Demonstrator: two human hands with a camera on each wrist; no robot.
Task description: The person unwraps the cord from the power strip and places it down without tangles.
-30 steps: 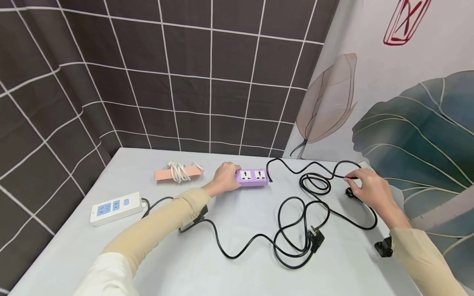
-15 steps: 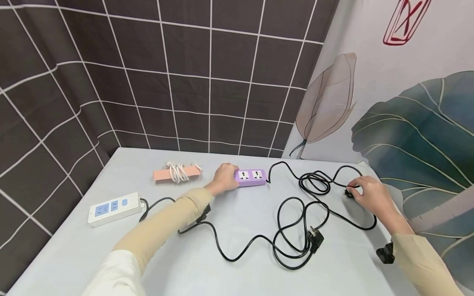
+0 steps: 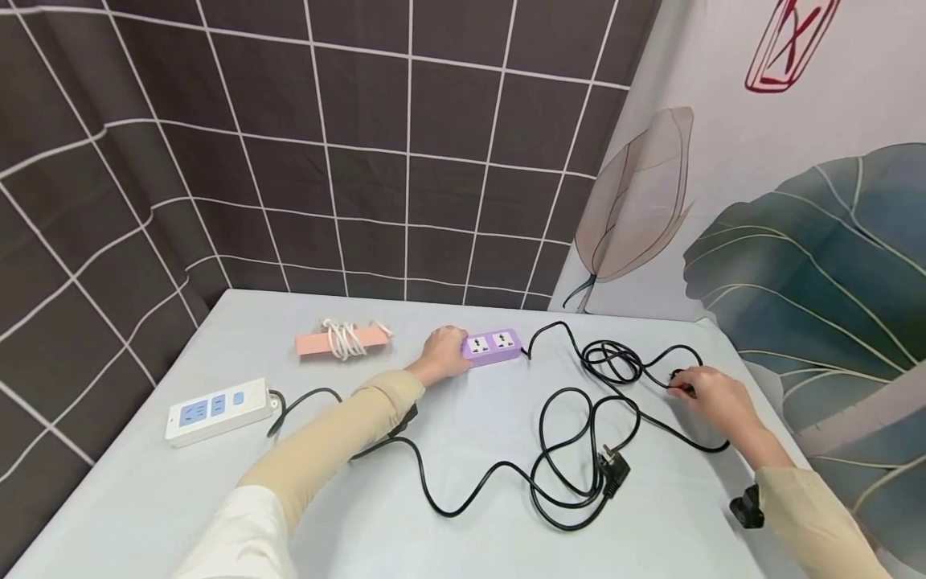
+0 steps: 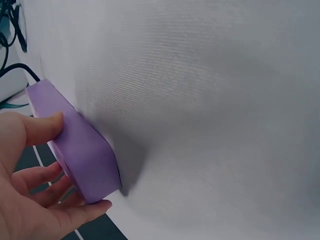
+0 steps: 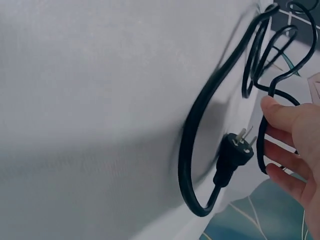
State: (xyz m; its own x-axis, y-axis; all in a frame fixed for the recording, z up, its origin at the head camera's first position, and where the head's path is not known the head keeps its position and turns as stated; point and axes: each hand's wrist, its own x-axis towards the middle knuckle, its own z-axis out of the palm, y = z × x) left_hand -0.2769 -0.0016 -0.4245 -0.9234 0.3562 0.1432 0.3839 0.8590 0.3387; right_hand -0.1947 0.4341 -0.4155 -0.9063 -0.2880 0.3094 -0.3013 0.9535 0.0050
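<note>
A person in beige sleeves holds a purple power strip (image 3: 492,346) at the center of the frame, the left hand (image 3: 444,354) wrapped around its near end. Seen from the left wrist, the thumb lies along one face while the fingers curl around the other side, spread only as wide as the casing. At right of the frame, the right hand (image 3: 716,398) pinches a black cable (image 5: 262,145) between thumb and curled fingers; in the right wrist view, a three-pin plug (image 5: 235,152) sits just beside the fingertips, apart from them, its prongs toward the upper right. On the pale table (image 3: 405,539), a white power strip (image 3: 220,411) lies at left, a salmon-colored bar (image 3: 311,344) wound with white cord (image 3: 343,339) left of center, and an angled black plug (image 3: 615,470) among loops at lower right.
</note>
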